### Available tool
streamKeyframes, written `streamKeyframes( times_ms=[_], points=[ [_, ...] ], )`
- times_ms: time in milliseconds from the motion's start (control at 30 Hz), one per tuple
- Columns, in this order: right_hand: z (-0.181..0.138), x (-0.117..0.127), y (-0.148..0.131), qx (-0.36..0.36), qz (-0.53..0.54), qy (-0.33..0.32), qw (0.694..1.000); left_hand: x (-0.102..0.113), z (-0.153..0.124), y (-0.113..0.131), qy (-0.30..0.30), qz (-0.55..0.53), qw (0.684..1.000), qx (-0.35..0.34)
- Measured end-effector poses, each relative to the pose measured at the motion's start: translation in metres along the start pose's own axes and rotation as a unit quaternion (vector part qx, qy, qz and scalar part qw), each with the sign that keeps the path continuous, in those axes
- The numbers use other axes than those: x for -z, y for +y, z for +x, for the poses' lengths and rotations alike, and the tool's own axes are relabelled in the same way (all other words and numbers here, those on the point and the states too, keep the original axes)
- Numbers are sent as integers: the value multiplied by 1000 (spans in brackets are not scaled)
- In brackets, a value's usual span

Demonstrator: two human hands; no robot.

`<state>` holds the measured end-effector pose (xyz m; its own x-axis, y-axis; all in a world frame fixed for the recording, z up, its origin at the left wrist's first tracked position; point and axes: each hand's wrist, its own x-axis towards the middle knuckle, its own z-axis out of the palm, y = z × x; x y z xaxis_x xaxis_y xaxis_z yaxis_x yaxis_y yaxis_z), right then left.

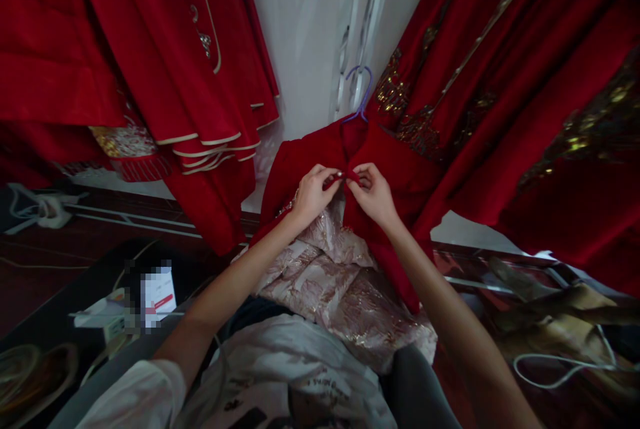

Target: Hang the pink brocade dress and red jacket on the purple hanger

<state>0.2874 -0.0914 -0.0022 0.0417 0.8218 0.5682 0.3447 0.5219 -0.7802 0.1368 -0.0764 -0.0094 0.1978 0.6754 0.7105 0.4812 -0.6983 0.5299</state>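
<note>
A red jacket [300, 155] hangs on a purple hanger [363, 99] in front of me, with pale pink brocade fabric [330, 279] spread below it across my lap. My left hand [316, 194] pinches one front edge of the jacket near the collar, and a small shiny button or bead shows at its fingertips. Just beside it, my right hand [371, 195] pinches the opposite edge of the same jacket. The fingertips of both hands are close together at the front opening. Part of what they grip is hidden by the fingers.
Red garments with pale trim [200, 135] hang at the left; red garments with gold embroidery [505, 82] hang at the right. A lit phone screen [159, 295] stands on a dark surface at lower left. A white cord [550, 375] and crumpled items lie at lower right.
</note>
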Motion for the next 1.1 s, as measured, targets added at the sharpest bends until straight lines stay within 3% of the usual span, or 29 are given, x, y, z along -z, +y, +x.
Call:
streamKeyframes(
  times_ms=[100, 233, 333, 533, 767, 1100],
  points=[
    [-2, -3, 6, -1, 10, 78, 997, 1, -5, -4, 35, -57, 998, 7],
    [-8, -7, 6, 1, 73, 26, 997, -8, -6, -8, 47, -114, 991, 46],
    [-13, -5, 5, 7, 88, -1, 996, -10, -1, -10, 25, -110, 993, 47],
    [-14, -5, 10, 24, 49, 31, 998, -1, 8, -10, -49, -48, 997, -23],
    [-17, -7, 8, 47, -21, 64, 997, 1, 9, -12, -63, -53, 997, -13],
    [-15, -8, 11, 16, 55, 121, 991, 3, 17, -2, -75, -25, 996, -47]
  ],
)
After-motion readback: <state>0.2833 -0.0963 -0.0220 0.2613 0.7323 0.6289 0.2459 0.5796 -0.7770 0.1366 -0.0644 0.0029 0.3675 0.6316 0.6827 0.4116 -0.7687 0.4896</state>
